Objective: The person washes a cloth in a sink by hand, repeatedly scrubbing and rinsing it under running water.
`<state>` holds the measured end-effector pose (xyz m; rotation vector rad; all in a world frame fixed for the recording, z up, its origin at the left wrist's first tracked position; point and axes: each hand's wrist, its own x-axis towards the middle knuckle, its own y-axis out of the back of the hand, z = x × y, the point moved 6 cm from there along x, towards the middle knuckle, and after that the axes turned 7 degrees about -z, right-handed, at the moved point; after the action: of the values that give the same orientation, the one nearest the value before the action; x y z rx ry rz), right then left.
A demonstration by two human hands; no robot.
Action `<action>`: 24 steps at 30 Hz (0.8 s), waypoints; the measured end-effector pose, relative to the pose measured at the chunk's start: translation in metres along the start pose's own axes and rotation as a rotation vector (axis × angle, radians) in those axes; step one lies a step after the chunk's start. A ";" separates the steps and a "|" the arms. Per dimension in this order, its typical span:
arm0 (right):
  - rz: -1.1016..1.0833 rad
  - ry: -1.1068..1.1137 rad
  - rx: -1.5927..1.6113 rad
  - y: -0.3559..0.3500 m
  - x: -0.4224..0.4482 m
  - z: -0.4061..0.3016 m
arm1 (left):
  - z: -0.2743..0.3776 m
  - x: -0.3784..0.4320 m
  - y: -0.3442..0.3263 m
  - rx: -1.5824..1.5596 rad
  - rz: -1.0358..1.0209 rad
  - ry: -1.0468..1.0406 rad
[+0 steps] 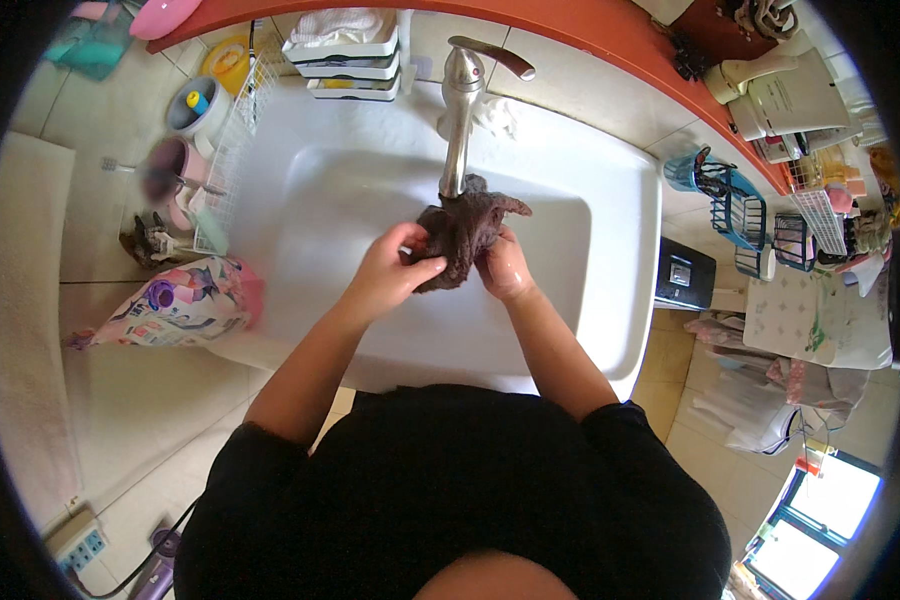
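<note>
A dark brown cloth (461,236), wet-looking and bunched up, hangs in both my hands just below the spout of a metal faucet (457,142). My left hand (390,274) grips its left side, thumb on the front and fingers partly behind it. At the cloth's right edge my right hand (505,264), wet and shiny, is closed on it, its fingertips hidden. Under the hands lies the basin of a white sink (322,225). Whether water runs from the spout cannot be told.
A small white drawer rack (352,64) stands at the sink's back left. Left of the sink are a white wire basket (232,150), cups and a printed refill pouch with a purple cap (187,304). A red shelf (585,37) runs behind the faucet. Blue wire holders (739,206) hang at the right.
</note>
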<state>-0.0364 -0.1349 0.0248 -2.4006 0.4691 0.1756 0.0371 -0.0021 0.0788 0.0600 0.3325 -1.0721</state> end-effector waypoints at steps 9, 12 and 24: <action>-0.090 -0.253 0.509 -0.001 -0.001 -0.026 | -0.041 0.058 -0.008 -0.125 -0.060 0.196; -0.094 -0.222 0.432 -0.006 0.002 -0.021 | -0.036 0.068 -0.001 0.282 -0.044 0.085; 0.068 -0.072 0.316 0.031 -0.003 -0.034 | -0.036 0.067 0.077 -0.539 0.344 -0.036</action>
<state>-0.0509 -0.1777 0.0326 -2.0643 0.5047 0.2005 0.1242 -0.0144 0.0160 -0.3713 0.5479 -0.6168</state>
